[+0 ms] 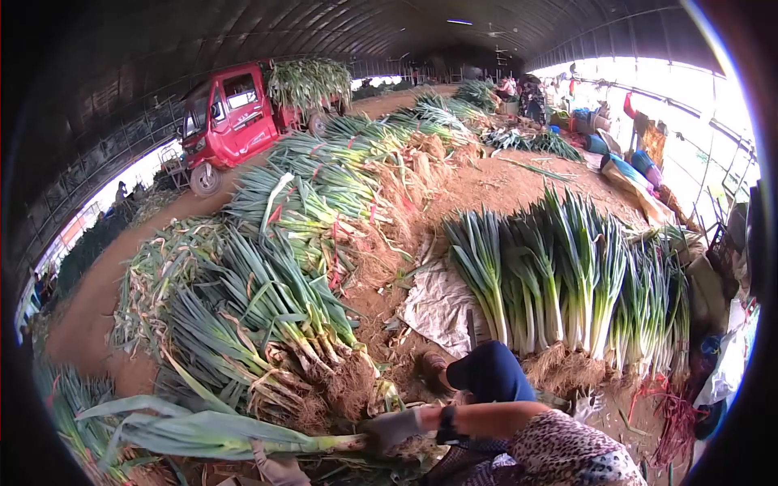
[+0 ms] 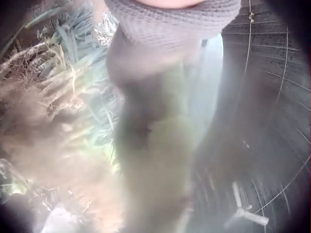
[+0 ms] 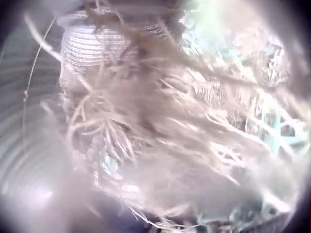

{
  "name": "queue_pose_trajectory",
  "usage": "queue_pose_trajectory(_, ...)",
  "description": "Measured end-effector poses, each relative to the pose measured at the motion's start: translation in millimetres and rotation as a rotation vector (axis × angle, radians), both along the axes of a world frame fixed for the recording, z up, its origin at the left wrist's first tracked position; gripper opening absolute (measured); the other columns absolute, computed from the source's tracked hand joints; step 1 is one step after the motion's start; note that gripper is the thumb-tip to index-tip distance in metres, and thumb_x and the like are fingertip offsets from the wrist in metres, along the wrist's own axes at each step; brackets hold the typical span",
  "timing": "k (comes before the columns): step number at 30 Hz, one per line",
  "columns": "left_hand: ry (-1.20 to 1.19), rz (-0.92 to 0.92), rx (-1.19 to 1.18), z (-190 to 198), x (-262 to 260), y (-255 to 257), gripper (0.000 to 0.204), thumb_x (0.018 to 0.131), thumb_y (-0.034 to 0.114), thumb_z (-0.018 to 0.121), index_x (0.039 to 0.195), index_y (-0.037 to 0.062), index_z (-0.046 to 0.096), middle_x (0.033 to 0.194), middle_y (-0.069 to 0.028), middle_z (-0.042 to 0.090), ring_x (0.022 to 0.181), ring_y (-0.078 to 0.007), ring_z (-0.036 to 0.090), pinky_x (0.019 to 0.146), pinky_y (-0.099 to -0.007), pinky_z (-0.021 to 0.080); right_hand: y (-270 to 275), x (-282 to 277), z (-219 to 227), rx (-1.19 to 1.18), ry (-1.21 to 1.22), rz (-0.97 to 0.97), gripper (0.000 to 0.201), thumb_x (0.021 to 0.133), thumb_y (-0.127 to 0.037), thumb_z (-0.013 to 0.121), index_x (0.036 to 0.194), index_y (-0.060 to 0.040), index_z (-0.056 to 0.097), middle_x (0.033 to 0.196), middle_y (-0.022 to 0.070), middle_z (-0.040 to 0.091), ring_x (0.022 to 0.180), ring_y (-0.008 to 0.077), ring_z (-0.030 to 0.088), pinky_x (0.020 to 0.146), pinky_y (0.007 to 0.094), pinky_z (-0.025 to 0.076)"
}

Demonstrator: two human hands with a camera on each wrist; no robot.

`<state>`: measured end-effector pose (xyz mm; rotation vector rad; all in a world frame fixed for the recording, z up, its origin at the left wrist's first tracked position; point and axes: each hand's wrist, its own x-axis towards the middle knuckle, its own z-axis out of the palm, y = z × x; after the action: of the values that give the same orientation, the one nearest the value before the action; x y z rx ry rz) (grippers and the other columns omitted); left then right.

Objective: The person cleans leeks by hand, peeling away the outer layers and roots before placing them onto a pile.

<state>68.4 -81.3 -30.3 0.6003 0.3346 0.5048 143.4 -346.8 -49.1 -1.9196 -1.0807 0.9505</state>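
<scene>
A long leek (image 1: 316, 443) lies crosswise at the bottom of the head view, its broad green leaves to the left and its pale root end to the right. My gloved right hand (image 1: 391, 429) grips it at the root end. Below the stalk, the gloved left hand (image 1: 279, 470) holds it further toward the leaves, thumb up against it. In the left wrist view the grey glove (image 2: 155, 53) is close around the blurred stalk (image 2: 170, 145). Stringy roots (image 3: 146, 121) spread over the right glove (image 3: 97, 48) in the right wrist view and hide its fingers.
Untidy leeks (image 1: 267, 308) with roots lie just ahead. To the right, a row of cleaned leeks (image 1: 567, 275) stands upright beside a pale cloth (image 1: 442, 304). Bundles run back toward a loaded red three-wheeler (image 1: 235, 117). Red twine (image 1: 677, 421) lies at lower right.
</scene>
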Motion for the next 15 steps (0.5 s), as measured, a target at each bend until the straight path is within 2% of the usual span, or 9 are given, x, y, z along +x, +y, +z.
queue_pose_trajectory(1, 0.032, 0.031, 0.036, 3.8, -4.3, 4.3, 0.060, 0.089, 0.042, 0.061, 0.138, 0.0125, 0.042, 0.128, -0.0092, 0.054, 0.109, -0.0259, 0.055, 0.093, -0.0468, 0.045, 26.9, 0.4, -2.2, 0.015, -0.211, -0.019, 0.046, 0.078, -0.027, 0.074, 0.114, -0.0072, 0.053, 0.087, 0.0078, 0.063, 0.073, 0.0195, 0.058, 0.064, 0.0327, 0.051)
queue_pose_trajectory(3, 0.081, 0.080, 0.086, 8.6, -13.7, 9.0, 0.058, 0.090, 0.041, 0.060, 0.137, 0.0124, 0.042, 0.126, -0.0087, 0.054, 0.107, -0.0251, 0.055, 0.092, -0.0458, 0.045, 79.4, -4.5, 36.8, 0.141, -0.293, -0.144, 0.070, 0.076, -0.043, 0.074, 0.131, -0.0085, 0.048, 0.102, 0.0176, 0.066, 0.092, 0.0312, 0.065, 0.080, 0.0414, 0.052)
queue_pose_trajectory(4, 0.104, 0.100, 0.101, 9.1, -18.0, 10.2, 0.057, 0.090, 0.041, 0.060, 0.136, 0.0123, 0.043, 0.125, -0.0084, 0.054, 0.106, -0.0247, 0.055, 0.091, -0.0453, 0.046, 94.6, -13.5, 75.0, 0.155, -0.139, -0.193, 0.072, 0.078, -0.045, 0.072, 0.133, -0.0063, 0.047, 0.106, 0.0211, 0.065, 0.097, 0.0361, 0.064, 0.084, 0.0424, 0.051)
queue_pose_trajectory(5, 0.122, 0.111, 0.112, 9.3, -21.6, 10.8, 0.056, 0.090, 0.040, 0.060, 0.136, 0.0122, 0.043, 0.124, -0.0082, 0.054, 0.105, -0.0243, 0.055, 0.090, -0.0449, 0.046, 119.1, -16.9, 60.9, 0.295, -0.159, -0.304, 0.063, 0.080, -0.046, 0.070, 0.125, -0.0036, 0.055, 0.100, 0.0224, 0.066, 0.093, 0.0368, 0.065, 0.082, 0.0422, 0.051)
queue_pose_trajectory(6, 0.135, 0.126, 0.120, 8.9, -25.4, 11.5, 0.055, 0.090, 0.040, 0.060, 0.135, 0.0121, 0.043, 0.123, -0.0080, 0.054, 0.105, -0.0239, 0.055, 0.090, -0.0444, 0.046, 137.6, -20.6, 67.3, 0.179, -0.197, -0.337, 0.053, 0.081, -0.044, 0.069, 0.113, -0.0030, 0.063, 0.093, 0.0233, 0.067, 0.091, 0.0385, 0.064, 0.079, 0.0428, 0.050)
queue_pose_trajectory(8, 0.147, 0.147, 0.135, 7.6, -32.8, 11.2, 0.053, 0.091, 0.039, 0.059, 0.134, 0.0120, 0.043, 0.121, -0.0075, 0.054, 0.103, -0.0231, 0.055, 0.088, -0.0435, 0.046, 158.5, -22.8, 34.6, 0.258, -0.125, -0.365, 0.044, 0.083, -0.042, 0.066, 0.105, -0.0043, 0.065, 0.092, 0.0179, 0.069, 0.088, 0.0352, 0.065, 0.078, 0.0413, 0.050)
queue_pose_trajectory(10, 0.148, 0.168, 0.136, 5.0, -37.9, 8.7, 0.052, 0.091, 0.038, 0.059, 0.133, 0.0118, 0.044, 0.120, -0.0070, 0.054, 0.102, -0.0222, 0.054, 0.087, -0.0425, 0.046, 159.4, -29.9, 17.1, 0.256, 0.159, -0.468, 0.039, 0.083, -0.039, 0.065, 0.105, -0.0068, 0.067, 0.094, 0.0150, 0.069, 0.087, 0.0349, 0.065, 0.079, 0.0393, 0.051)
queue_pose_trajectory(12, 0.154, 0.179, 0.140, 2.8, -41.9, 3.8, 0.050, 0.091, 0.037, 0.058, 0.132, 0.0116, 0.044, 0.118, -0.0065, 0.054, 0.100, -0.0214, 0.054, 0.085, -0.0416, 0.046, 159.5, -29.9, -16.5, 0.276, -0.045, -0.429, 0.032, 0.086, -0.034, 0.061, 0.104, -0.0079, 0.067, 0.092, 0.0143, 0.068, 0.087, 0.0326, 0.065, 0.078, 0.0369, 0.051)
queue_pose_trajectory(15, 0.147, 0.208, 0.152, 1.2, -43.6, -1.8, 0.047, 0.092, 0.035, 0.058, 0.130, 0.0114, 0.045, 0.115, -0.0058, 0.054, 0.098, -0.0202, 0.054, 0.083, -0.0402, 0.047, 117.5, -38.9, -23.5, -0.038, -0.048, -0.465, 0.025, 0.086, -0.029, 0.057, 0.094, -0.0083, 0.068, 0.086, 0.0169, 0.067, 0.079, 0.0312, 0.064, 0.070, 0.0417, 0.051)
